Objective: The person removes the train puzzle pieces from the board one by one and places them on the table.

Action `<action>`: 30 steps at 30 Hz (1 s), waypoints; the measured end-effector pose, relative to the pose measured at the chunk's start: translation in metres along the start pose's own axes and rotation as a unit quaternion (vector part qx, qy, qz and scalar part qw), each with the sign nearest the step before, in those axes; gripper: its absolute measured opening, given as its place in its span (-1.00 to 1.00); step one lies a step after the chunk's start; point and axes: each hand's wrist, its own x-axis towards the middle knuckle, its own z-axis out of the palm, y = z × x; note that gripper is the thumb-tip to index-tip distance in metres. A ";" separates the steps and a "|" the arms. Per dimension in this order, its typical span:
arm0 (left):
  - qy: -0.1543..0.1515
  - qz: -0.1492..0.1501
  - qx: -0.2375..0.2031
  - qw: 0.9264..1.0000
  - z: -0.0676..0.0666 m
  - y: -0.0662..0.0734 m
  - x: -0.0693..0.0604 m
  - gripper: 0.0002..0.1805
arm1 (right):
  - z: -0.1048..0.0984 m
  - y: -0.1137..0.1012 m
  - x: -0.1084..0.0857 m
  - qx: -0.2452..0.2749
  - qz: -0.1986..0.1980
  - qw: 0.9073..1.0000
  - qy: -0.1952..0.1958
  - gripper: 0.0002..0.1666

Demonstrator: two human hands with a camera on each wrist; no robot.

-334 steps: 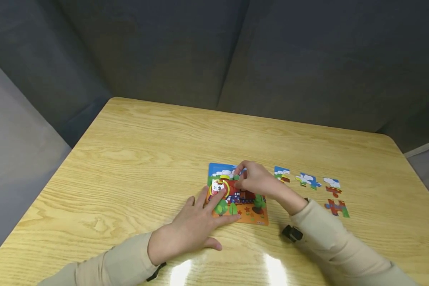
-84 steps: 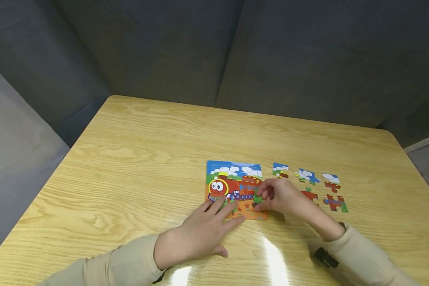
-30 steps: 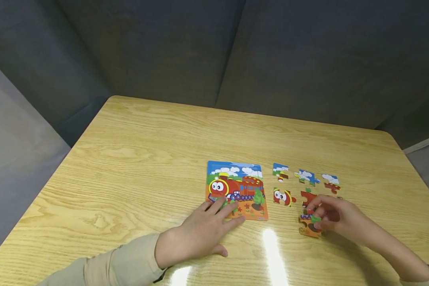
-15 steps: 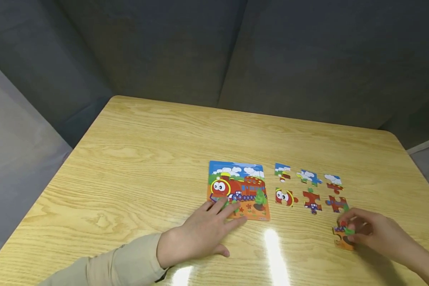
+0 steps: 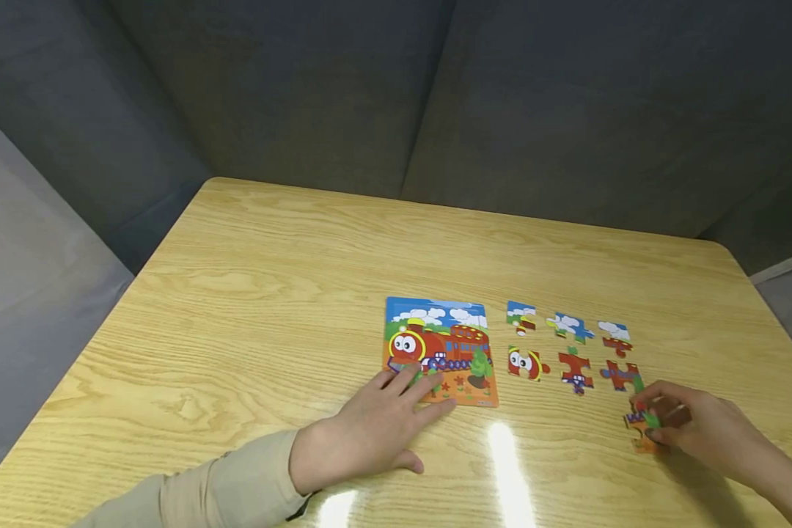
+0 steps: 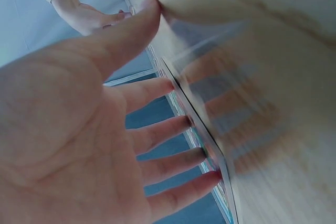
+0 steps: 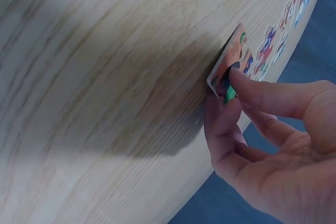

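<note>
A train jigsaw board (image 5: 458, 330) lies at the middle of the table. My left hand (image 5: 376, 425) rests with its spread, straight fingers on the board's lower left part; the left wrist view has the fingertips (image 6: 212, 176) at the board's edge. To the right, my right hand (image 5: 706, 425) pinches a jigsaw piece (image 5: 642, 431) with orange ground and a green tree between thumb and fingers. In the right wrist view this piece (image 7: 227, 59) is tilted, close above the table or touching it. Part of it is hidden by the fingers.
Several loose jigsaw pieces lie in two rows right of the board, among them an eyes piece (image 5: 524, 364), a cloud piece (image 5: 570, 326) and a red-and-green piece (image 5: 620, 375) just beyond my right hand. Dark cloth (image 5: 396, 95) hangs behind the table (image 5: 290, 249).
My right hand has carried the tree piece from the board to the right and toward the near side. Since the oldest frame, the eyes piece and a red piece have joined the rows.
</note>
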 end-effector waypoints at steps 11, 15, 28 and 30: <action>-0.010 0.002 -0.010 1.000 0.000 0.000 0.000 -0.08 | 0.001 0.000 0.002 0.003 -0.008 1.000 0.000 -0.47; -0.005 0.004 -0.012 1.000 0.000 -0.001 0.000 -0.08 | -0.002 -0.007 0.001 0.000 -0.019 1.000 0.014 -0.50; 0.014 0.004 -0.012 1.000 0.001 -0.001 -0.002 -0.09 | 0.010 -0.080 0.030 0.103 -0.141 0.983 0.060 -0.60; 0.014 0.004 -0.012 1.000 0.001 -0.001 -0.003 -0.09 | 0.011 -0.095 0.037 0.133 -0.152 0.978 0.045 -0.62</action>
